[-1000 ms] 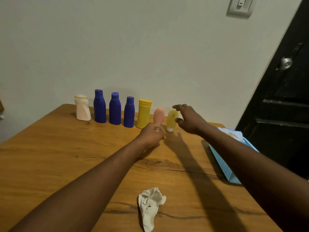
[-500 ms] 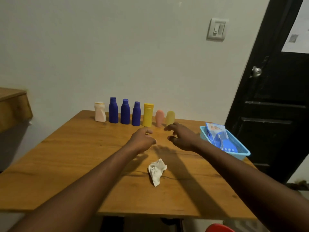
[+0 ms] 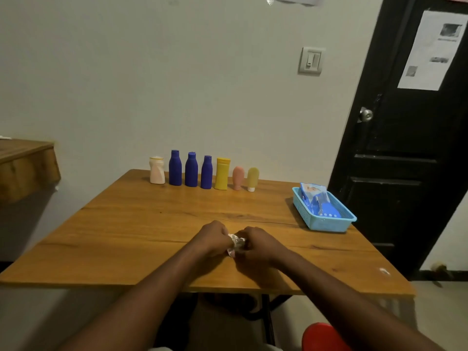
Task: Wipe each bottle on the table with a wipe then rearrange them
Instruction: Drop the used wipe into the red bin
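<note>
Filling most of the view, the wooden table [image 3: 152,224] has its far edge against a pale wall. Off the table's right side stands a black door [image 3: 405,173], and off its left side, apart from it, juts a wooden ledge [image 3: 25,168]. A blue mesh basket [image 3: 326,225] sits on the table near its right edge, with a blue packet [image 3: 314,198] leaning inside it. Over the table's near middle the left hand [image 3: 212,236] and the right hand [image 3: 258,243] are brought together, knuckles up and fingers curled inward, both clutching one crumpled white wipe [image 3: 236,243]. Only a small bunch of the wipe shows in the gap where the hands meet. Whether the hands rest on the table or hang just above it cannot be told. Seven bottles stand upright in a row along the table's far edge, well apart from the hands. From the table's left end the row runs: a white bottle [image 3: 157,173], a tall blue bottle [image 3: 175,168], a second blue bottle [image 3: 191,169], a third blue bottle [image 3: 206,172], a yellow bottle [image 3: 222,174], a small pink bottle [image 3: 238,178] and a small pale yellow bottle [image 3: 252,178] standing on its white cap. The three blue ones step down in height toward the table's right. Neighbours in the row stand close, with narrow gaps between them.
</note>
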Demonstrator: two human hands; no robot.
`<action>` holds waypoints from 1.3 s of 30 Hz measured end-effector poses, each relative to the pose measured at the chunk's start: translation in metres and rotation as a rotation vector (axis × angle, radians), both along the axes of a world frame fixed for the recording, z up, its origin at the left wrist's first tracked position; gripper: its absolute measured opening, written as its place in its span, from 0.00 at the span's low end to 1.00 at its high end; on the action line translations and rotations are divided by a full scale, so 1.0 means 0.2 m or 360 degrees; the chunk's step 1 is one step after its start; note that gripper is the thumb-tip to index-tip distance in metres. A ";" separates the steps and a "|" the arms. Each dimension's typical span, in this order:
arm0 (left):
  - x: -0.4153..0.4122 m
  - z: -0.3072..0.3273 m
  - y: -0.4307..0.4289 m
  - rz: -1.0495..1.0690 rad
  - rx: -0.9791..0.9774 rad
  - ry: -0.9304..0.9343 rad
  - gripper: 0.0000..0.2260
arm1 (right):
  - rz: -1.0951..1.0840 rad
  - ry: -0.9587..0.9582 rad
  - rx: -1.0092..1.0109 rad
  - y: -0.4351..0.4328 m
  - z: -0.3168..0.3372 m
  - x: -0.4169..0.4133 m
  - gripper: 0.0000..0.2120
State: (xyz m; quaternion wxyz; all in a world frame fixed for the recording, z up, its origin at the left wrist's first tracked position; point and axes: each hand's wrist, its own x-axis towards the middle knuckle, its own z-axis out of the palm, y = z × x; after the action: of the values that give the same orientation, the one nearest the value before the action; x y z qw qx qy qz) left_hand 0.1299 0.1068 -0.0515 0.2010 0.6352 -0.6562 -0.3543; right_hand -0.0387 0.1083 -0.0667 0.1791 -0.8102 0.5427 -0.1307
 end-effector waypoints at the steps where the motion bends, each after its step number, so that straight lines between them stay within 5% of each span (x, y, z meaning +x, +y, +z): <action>1: -0.01 -0.02 0.01 -0.0008 -0.0036 0.0015 0.08 | -0.0009 -0.0016 -0.0045 0.02 -0.01 0.01 0.10; 4: -0.02 -0.07 0.04 0.0042 -0.0133 0.0159 0.03 | -0.0053 -0.0097 -0.0188 0.08 -0.06 0.02 0.04; 11: -0.12 -0.05 0.10 0.0101 -0.0232 0.0651 0.05 | -0.0182 -0.0418 -0.0416 0.13 -0.05 -0.09 0.11; 23: -0.74 -0.11 0.34 -0.0366 -0.0376 0.0950 0.08 | -0.0561 -0.0675 -0.0689 0.61 -0.01 -0.72 0.07; 39: -1.36 -0.70 0.65 -0.0847 -0.0215 0.0597 0.13 | -0.1004 -0.0857 -0.0526 0.99 -0.72 -1.34 0.05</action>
State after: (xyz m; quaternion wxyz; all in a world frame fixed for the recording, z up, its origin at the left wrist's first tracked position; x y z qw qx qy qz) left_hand -0.1429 0.2360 -0.1908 0.2603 0.3504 -0.7728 -0.4607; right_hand -0.3069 0.3071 -0.2115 0.1334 -0.5599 0.6691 -0.4701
